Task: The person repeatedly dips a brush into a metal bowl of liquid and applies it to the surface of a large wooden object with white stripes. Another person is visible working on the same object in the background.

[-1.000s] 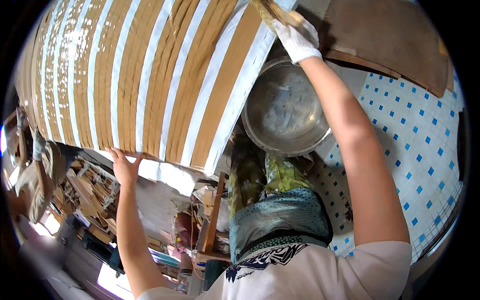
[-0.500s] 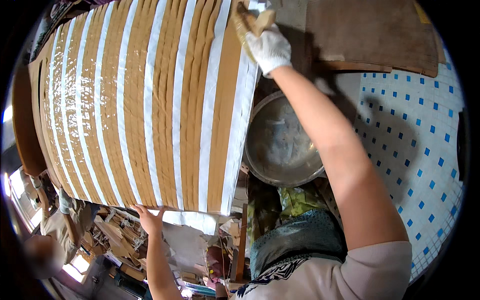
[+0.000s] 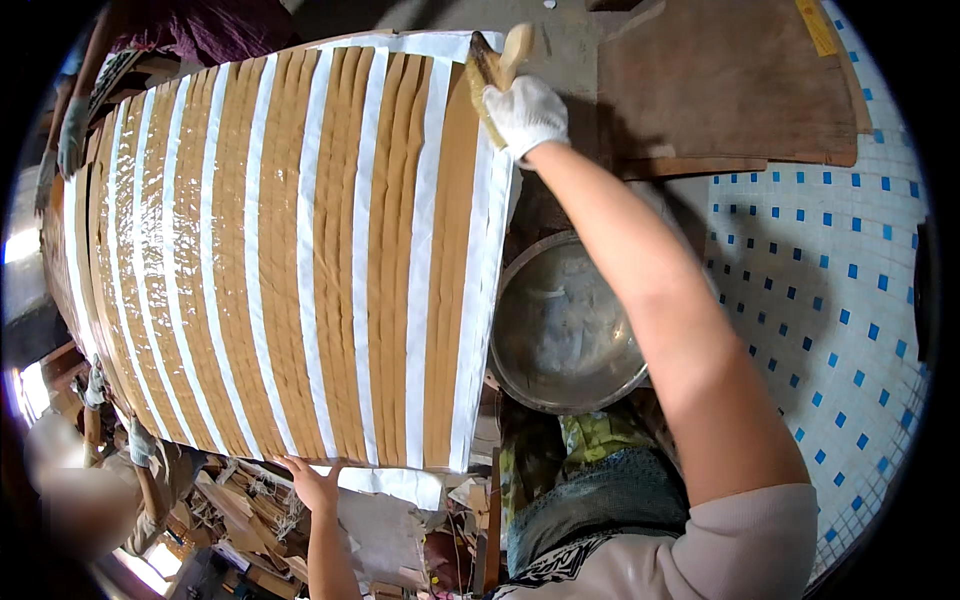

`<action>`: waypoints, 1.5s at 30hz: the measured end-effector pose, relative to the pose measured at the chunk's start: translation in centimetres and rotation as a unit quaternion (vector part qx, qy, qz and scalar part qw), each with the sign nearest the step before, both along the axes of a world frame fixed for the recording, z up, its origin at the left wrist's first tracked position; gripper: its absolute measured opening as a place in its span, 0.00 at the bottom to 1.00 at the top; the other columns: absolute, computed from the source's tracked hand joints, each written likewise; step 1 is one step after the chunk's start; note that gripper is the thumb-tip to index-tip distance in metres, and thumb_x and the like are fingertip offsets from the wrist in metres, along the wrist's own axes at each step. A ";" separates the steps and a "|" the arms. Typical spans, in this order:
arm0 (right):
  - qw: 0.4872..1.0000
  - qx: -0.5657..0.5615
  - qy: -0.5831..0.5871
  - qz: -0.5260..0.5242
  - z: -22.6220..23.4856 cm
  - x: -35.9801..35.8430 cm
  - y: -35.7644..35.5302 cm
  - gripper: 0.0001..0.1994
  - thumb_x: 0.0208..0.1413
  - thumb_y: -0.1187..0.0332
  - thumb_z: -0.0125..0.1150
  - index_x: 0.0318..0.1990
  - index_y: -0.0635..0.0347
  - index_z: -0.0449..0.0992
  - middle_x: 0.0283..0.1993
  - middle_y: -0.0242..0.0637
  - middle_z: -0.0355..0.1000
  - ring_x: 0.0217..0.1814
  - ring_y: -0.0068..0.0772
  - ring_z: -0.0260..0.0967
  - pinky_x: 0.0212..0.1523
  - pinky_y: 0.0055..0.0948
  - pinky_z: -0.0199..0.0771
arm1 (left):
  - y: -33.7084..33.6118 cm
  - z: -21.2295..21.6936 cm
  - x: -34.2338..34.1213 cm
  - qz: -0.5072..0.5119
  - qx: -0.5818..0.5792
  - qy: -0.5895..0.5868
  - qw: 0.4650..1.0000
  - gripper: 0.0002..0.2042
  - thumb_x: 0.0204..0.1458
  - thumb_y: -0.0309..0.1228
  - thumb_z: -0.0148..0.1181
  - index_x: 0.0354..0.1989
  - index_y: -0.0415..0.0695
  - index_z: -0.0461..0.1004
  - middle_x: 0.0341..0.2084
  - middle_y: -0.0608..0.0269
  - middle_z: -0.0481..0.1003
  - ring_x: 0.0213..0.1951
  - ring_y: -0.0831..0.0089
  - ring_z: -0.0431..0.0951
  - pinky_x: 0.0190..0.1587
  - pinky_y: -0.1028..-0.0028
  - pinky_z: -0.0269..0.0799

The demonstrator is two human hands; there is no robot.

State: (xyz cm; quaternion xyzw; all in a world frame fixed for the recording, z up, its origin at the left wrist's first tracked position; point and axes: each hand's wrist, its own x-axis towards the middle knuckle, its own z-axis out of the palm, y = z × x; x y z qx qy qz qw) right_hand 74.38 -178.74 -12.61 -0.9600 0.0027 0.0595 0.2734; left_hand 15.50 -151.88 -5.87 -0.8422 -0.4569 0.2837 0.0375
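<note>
A broad brown sheet or panel with white stripes lies in front of me, its left part shiny as if wet. My right hand, in a white knitted glove, is closed around a wide brush with a pale wooden handle. The brush is at the far right corner of the striped surface; its contact edge is hard to make out. My bare left hand rests at the near edge with thumb and fingers apart, next to a white strip hanging below.
A round metal basin stands right of the panel, under my right arm. Brown boards lie at the far right, beside a blue-and-white tiled surface. Scrap wood lies near left. Other people's gloved hands are along the left side.
The view has shifted, so the panel sits lower and its far edge shows. Another person's arms now appear at the far left. My right hand still grips the brush near the far right corner.
</note>
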 end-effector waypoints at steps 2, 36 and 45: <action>0.999 0.027 -0.030 0.017 1.0 1.0 -0.6 0.26 0.56 0.44 0.53 0.31 0.61 0.80 0.30 0.51 0.76 0.33 0.46 0.77 0.35 0.40 0.76 | 0.7 -1.0 -1.7 -0.038 0.014 -0.014 0.999 0.57 0.33 0.46 0.76 0.64 0.24 0.45 0.68 0.33 0.42 0.51 0.43 0.72 0.48 0.63 0.74; 0.908 0.107 -0.096 0.393 -2.1 4.2 3.5 0.25 0.63 0.54 0.45 0.68 0.40 0.57 0.52 0.44 0.72 0.53 0.40 0.71 0.56 0.36 0.69 | 0.0 -0.5 -1.8 -0.018 0.022 -0.049 0.998 0.55 0.33 0.44 0.76 0.64 0.25 0.48 0.69 0.39 0.42 0.49 0.45 0.74 0.45 0.63 0.75; 0.963 -0.074 -0.067 0.249 0.8 8.2 5.5 0.33 0.53 0.34 0.48 0.42 0.58 0.79 0.33 0.46 0.74 0.34 0.43 0.74 0.41 0.39 0.70 | -0.2 0.2 0.0 0.038 -0.001 -0.076 0.996 0.57 0.29 0.43 0.78 0.64 0.25 0.48 0.68 0.36 0.43 0.49 0.45 0.73 0.46 0.63 0.75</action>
